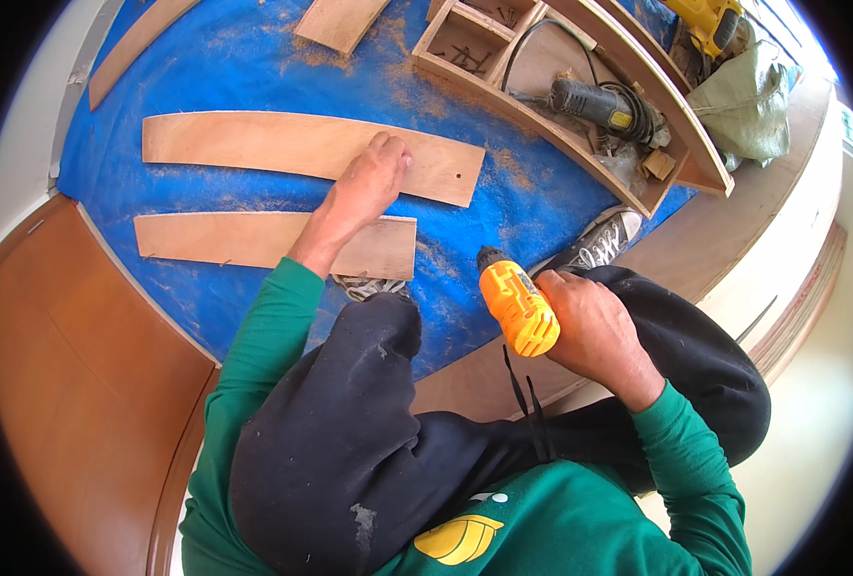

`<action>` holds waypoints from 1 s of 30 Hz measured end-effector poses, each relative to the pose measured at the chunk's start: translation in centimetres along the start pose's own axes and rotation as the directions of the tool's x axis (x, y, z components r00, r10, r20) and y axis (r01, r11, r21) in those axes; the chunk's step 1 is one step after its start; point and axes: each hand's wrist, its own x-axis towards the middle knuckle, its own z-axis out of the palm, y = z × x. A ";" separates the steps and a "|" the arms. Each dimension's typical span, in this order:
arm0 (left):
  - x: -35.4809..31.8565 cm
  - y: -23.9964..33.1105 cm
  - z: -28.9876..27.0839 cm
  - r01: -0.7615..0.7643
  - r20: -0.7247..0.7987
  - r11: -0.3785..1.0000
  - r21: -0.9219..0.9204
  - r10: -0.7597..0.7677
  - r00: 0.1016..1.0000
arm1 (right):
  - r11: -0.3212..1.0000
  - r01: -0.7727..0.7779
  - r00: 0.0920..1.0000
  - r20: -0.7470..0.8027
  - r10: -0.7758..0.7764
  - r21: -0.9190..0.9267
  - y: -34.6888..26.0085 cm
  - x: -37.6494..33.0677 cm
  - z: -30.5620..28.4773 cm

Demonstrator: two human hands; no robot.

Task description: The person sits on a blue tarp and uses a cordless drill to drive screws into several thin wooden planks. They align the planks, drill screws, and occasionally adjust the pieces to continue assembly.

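My left hand (371, 176) is closed, its fingers pinched together over the face of a long wooden board (244, 139). Whatever those fingertips hold, if anything, is hidden. One small dark hole shows near the board's right end. A shorter board (235, 237) lies nearer to me, partly under my left wrist, with small screws or nails along its near edge. My right hand (594, 322) is wrapped round the handle of an orange cordless drill (521, 309). The drill is above my lap, its dark chuck pointing away toward the boards and touching neither.
A blue sheet (283, 86) dusted with sawdust covers the floor. At the far right stands a divided wooden tray (503, 86) with screws and a corded power tool (604, 106). More boards (340, 21) lie at the back. A yellow tool (710, 24) and pale sack (748, 101) sit beyond.
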 end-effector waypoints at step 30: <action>-1.4 -2.4 2.8 -0.058 -0.188 0.959 -0.276 0.005 0.982 | 0.927 0.064 0.984 -0.176 0.002 0.371 -3.2 6.1 0.6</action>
